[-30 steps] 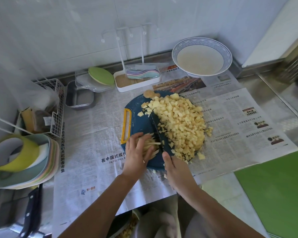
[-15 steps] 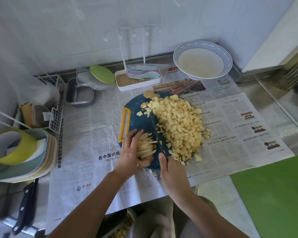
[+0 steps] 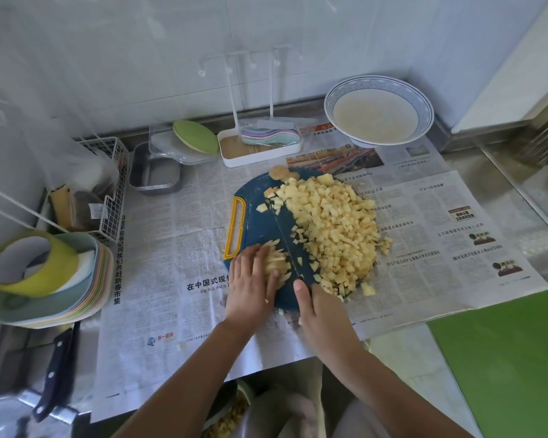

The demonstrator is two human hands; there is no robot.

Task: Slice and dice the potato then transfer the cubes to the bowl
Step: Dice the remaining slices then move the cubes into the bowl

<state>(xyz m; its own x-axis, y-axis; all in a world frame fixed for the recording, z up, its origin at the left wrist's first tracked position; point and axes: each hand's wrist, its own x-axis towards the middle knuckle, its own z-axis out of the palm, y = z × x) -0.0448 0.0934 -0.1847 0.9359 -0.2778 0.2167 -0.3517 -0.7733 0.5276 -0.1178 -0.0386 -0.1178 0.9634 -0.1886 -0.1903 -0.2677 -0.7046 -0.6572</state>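
Note:
A dark blue cutting board (image 3: 257,222) with a yellow handle lies on newspaper. A big heap of diced potato cubes (image 3: 332,229) covers its right half. Near its front edge my left hand (image 3: 250,286) holds down a small bundle of potato strips (image 3: 277,262), fingers curled over them. My right hand (image 3: 321,314) grips the handle of a dark knife (image 3: 290,245), whose blade lies along the board between the strips and the heap. A white bowl with a blue rim (image 3: 378,110) stands at the back right.
A white rack tray (image 3: 260,143) and a metal tin (image 3: 154,172) stand behind the board. Stacked plates with a yellow-green ring (image 3: 41,273) are at the left, beside a wire basket (image 3: 108,184). Another knife (image 3: 57,371) lies front left. A green mat (image 3: 506,358) lies front right.
My left hand has shifted on the potato strips, and the knife has moved along them. The view has tilted slightly.

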